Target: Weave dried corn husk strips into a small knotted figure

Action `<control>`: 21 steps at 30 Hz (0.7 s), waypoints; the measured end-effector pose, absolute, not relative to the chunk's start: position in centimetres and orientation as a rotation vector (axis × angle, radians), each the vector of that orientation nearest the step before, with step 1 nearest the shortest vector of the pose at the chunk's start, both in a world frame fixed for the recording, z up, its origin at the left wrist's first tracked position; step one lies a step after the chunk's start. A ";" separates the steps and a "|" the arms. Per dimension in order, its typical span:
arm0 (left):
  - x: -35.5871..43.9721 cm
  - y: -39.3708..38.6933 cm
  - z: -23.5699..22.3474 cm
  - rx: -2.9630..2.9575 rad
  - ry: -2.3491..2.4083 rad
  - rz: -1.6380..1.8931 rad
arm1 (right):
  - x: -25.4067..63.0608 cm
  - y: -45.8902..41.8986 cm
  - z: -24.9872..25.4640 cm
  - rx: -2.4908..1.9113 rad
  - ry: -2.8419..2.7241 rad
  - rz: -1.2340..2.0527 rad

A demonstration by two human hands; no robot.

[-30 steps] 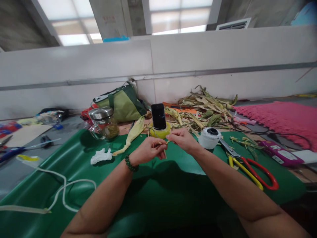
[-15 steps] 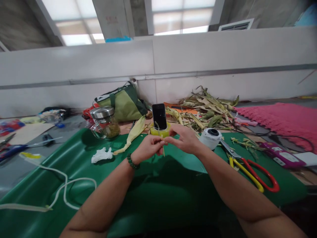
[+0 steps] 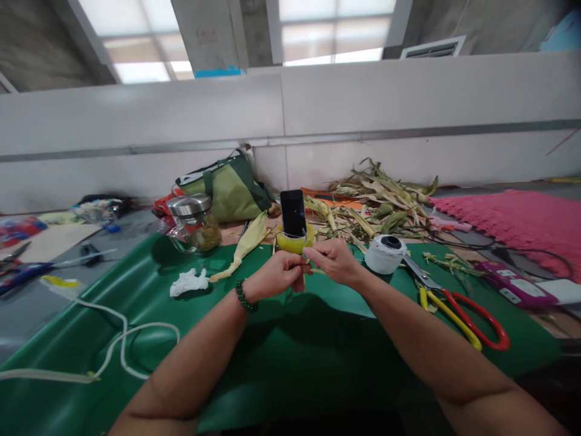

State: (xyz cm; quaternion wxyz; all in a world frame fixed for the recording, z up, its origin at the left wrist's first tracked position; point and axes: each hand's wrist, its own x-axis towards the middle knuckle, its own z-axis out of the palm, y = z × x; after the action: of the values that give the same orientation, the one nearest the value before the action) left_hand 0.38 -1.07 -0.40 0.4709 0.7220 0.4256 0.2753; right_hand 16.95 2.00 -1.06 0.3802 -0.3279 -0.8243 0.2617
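Observation:
My left hand (image 3: 282, 272), with a dark green bead bracelet at the wrist, is closed in a pinch on a thin pale corn husk strip (image 3: 318, 270). Fingertips of my right hand (image 3: 334, 260) press together on the same strip, close beside the left fingers. Much of the strip is hidden by the fingers. Just behind them, a black phone (image 3: 293, 213) stands upright against a yellow tape roll (image 3: 290, 243). To the right of my right hand is a white spool (image 3: 385, 254) with a dark core. A whole pale corn husk (image 3: 247, 242) lies left of the phone.
A green mat (image 3: 290, 363) covers the table front. Large scissors (image 3: 472, 318) with red and yellow handles lie right, near a purple device (image 3: 517, 283). Dried husks (image 3: 376, 194) are heaped behind. A glass jar (image 3: 195, 224), crumpled white tissue (image 3: 189, 283) and white tubing (image 3: 122, 330) are left.
My right hand's fingers, raised and spread earlier, have closed and come down beside the left hand onto the strip. The left hand stays almost in place.

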 end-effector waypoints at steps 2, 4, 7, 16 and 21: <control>0.4 -0.9 -0.6 1.691 1.065 0.636 | 17.1 2.3 -1.1 -0.863 -2.163 0.663; 0.5 -0.8 -0.7 1.617 1.070 0.597 | 17.3 2.5 -1.1 -0.908 -2.242 0.650; 0.6 -0.9 -0.6 1.594 1.026 0.554 | 17.5 2.5 -0.9 -0.879 -2.350 0.658; 0.2 -1.0 -0.1 1.569 0.947 0.656 | 17.2 2.2 -0.8 -0.839 -2.074 0.608; -0.8 -0.5 0.5 1.425 0.896 1.003 | 17.9 3.1 -0.3 -0.948 -1.762 0.751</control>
State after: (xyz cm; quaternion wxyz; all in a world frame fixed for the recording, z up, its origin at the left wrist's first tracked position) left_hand -0.83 -0.52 0.48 0.5572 0.6037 0.3798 0.4252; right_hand 17.93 3.08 -0.33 0.4813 -0.3889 -0.7226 0.3081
